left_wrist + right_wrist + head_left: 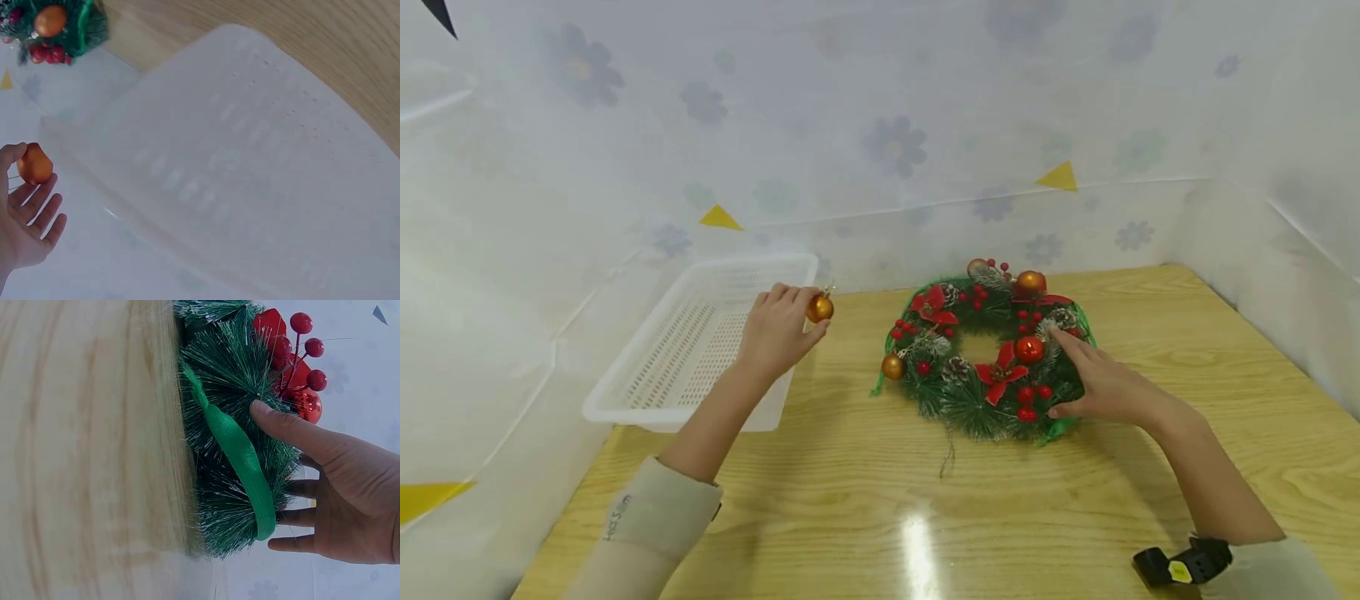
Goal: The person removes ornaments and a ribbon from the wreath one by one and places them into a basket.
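Between thumb and fingertips, my left hand (pixel 780 327) pinches a gold Christmas ball (pixel 821 308) above the table, just right of the white basket. The left wrist view also shows this ball (pixel 35 164), with the other fingers spread below it. A green Christmas wreath (pixel 943 398) lies flat on the table, decorated with red flowers, pine cones, berries and balls. At the wreath's right side is my right hand (pixel 1108 385), its thumb and fairly straight fingers spread over the edge. Up close, the right wrist view shows the thumb touching the needles near a green ribbon (pixel 240 453).
The white perforated basket (pixel 681 415) stands at the table's left. Patterned plastic sheeting (pixel 850 100) encloses the back and sides. A thin wire or thread (pixel 950 457) hangs from the wreath's front onto the wooden table (pixel 850 517).
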Demonstrator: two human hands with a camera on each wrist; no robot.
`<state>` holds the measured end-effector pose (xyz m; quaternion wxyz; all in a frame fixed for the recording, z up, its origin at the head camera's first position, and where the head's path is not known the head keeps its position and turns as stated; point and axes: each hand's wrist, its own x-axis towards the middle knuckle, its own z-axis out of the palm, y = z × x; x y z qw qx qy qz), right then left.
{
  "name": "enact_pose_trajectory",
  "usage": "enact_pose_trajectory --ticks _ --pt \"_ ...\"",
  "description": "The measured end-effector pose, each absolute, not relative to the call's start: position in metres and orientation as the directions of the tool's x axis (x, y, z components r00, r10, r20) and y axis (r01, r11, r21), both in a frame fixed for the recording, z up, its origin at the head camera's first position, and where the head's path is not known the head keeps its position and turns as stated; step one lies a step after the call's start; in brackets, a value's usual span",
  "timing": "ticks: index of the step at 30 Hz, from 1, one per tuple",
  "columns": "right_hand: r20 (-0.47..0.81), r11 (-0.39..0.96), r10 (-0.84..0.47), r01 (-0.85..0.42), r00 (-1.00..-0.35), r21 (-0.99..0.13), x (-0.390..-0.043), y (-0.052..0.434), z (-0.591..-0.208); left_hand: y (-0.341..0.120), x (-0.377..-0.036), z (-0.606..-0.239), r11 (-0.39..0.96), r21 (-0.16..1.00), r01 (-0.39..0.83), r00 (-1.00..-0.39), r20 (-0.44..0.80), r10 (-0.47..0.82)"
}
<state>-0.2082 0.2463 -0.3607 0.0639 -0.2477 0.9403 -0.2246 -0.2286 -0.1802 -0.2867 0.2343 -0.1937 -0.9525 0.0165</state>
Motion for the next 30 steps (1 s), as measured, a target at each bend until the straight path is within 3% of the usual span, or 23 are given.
enact_pose_trajectory --ticks 6,10,13,16,24,30 --pt "-0.008 0.781 -0.486 -0.431 -0.874 -0.453 -0.21 0.247 -0.36 -0.223 -0.246 -0.284 0.955 0.042 0.294 -0.88 0.403 0.253" --pt "-0.014 0.787 -0.481 -0.424 -0.877 -0.448 -0.212 0.247 -0.359 -0.249 -0.259 -0.287 0.915 0.277 0.293 -0.923 0.333 0.195" --pt "-0.019 0.792 -0.478 -0.422 -0.878 -0.442 -0.212 0.247 -0.358 -0.266 -0.267 -0.292 0.82 0.493 0.291 -0.949 0.26 0.181" --pt "-0.018 0.794 -0.478 -0.423 -0.878 -0.437 -0.213 0.247 -0.358 -0.28 -0.272 -0.299 0.73 0.627 0.271 -0.962 0.193 0.192" --pt "-0.014 0.801 -0.474 -0.425 -0.88 -0.422 -0.212 0.246 -0.36 -0.31 -0.282 -0.326 0.619 0.771 0.147 -0.968 -0.014 0.249" --pt "-0.008 0.8 -0.475 -0.428 -0.88 -0.421 -0.208 0.244 -0.362 -0.327 -0.283 -0.346 0.589 0.807 0.051 -0.931 -0.176 0.321"
